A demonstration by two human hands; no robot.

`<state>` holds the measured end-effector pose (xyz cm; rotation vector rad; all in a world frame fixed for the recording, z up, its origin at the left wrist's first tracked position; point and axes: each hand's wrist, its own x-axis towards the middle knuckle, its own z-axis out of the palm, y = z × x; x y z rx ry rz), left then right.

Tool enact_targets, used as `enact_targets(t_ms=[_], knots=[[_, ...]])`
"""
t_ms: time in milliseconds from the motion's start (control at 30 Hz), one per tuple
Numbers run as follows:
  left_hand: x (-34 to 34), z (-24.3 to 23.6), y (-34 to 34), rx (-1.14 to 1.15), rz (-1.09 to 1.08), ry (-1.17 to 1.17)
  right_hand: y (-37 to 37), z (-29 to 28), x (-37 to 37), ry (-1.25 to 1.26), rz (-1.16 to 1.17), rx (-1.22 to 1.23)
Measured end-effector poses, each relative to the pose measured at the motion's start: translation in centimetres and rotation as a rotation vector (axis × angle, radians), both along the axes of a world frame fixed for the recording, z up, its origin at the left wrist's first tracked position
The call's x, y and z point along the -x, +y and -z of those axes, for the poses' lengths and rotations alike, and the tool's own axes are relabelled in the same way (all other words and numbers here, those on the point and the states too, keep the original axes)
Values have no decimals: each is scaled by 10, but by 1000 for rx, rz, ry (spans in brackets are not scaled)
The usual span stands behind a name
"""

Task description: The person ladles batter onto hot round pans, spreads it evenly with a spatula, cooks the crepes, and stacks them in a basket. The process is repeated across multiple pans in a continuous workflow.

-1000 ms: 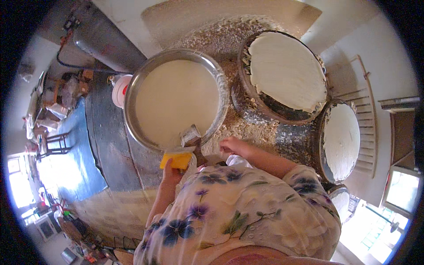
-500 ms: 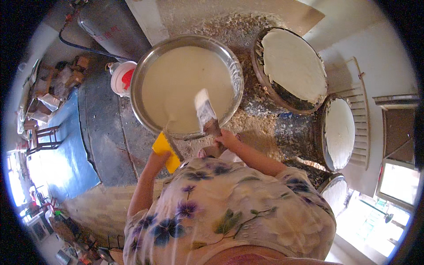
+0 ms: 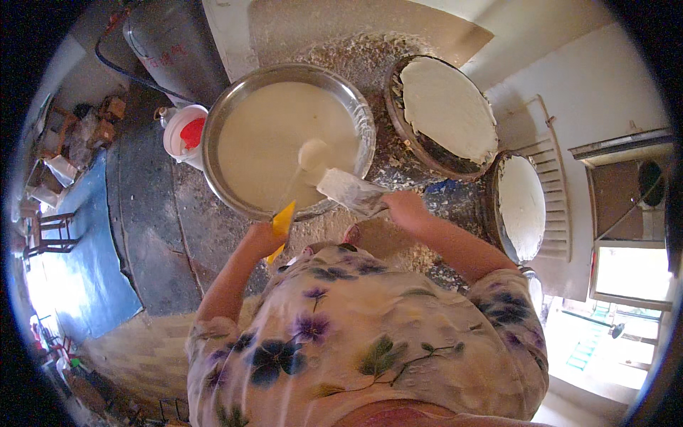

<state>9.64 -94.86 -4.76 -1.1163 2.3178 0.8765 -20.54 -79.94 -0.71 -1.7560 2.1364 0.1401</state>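
Your left hand (image 3: 265, 238) is wrapped around a flat yellow scraper (image 3: 283, 222), with the fingers closed on it. The scraper is tipped on its edge, so you see it as a thin shape by the low side of the big metal bowl (image 3: 211, 153). Your right hand (image 3: 409, 208) is closed around the handle end of a wide brush (image 3: 341, 188). The white hairs of the brush point left, over the bowl's rim. I cannot tell if they touch the creamy mix (image 3: 270, 142) inside. A pale round patch shows in the mix, just past the brush tip.

The bowl sits in front of you, a bit to the left. By its left side is a white bucket (image 3: 169, 142) with something red (image 3: 192, 133) in it. To the right of the bowl is a round black pan (image 3: 398, 117), tilted in this view, with a pale layer (image 3: 448, 107) on most of its top. Another pale round top (image 3: 521, 206) is farther right. A big grey tank (image 3: 174, 53) is at the upper left. A blue sheet (image 3: 107, 256) and a dark stool (image 3: 53, 235) are far to your left.
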Motion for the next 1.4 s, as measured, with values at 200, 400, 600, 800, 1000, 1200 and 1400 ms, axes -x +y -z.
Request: enact_targets(t_ms=[200,400,600,800,1000,1200,1400], knots=[[-39,-21,-5,-43,165,-71,15,-38,41,-221,191,-63],[-97,-66,-6,-1,-129,-246,12,75,22,-478,329,-36],[-80,-29,6,54,-50,-259,31,121,-11,-949,545,-203],[-95,-47,3,104,-152,-234,51,104,8,-996,630,-204],[-60,-47,18,-19,49,-217,43,85,4,-882,605,-111],[-49,-31,14,115,2,-151,36,79,8,-1044,612,-62],[-42,47,20,-224,-26,163,10,131,17,-925,710,-106]])
